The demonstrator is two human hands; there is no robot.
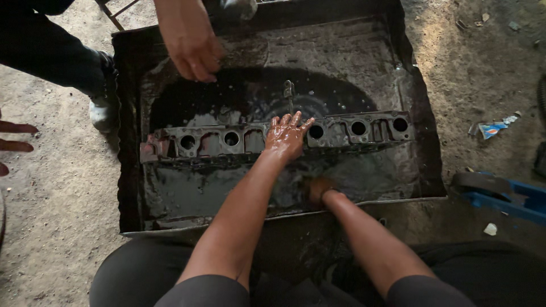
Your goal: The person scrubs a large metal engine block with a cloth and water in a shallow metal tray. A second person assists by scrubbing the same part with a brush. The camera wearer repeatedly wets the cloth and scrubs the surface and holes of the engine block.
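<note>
Oily black liquid pools in the shallow square metal wash tray (421,170) on the dirt floor (51,227). Across it lies a long, grimy cast-metal engine part with a row of round ports (227,139), standing on edge. The left hand (288,136) rests on its upper face, fingers spread wide and slick with fluid, holding nothing. The right hand (318,189) dips into the liquid just in front; whether it grips anything cannot be told. Another person's hand (193,54) hangs over the tray's far side. Steadying the part with a flat palm seems wise, since wet metal slips easily.
</note>
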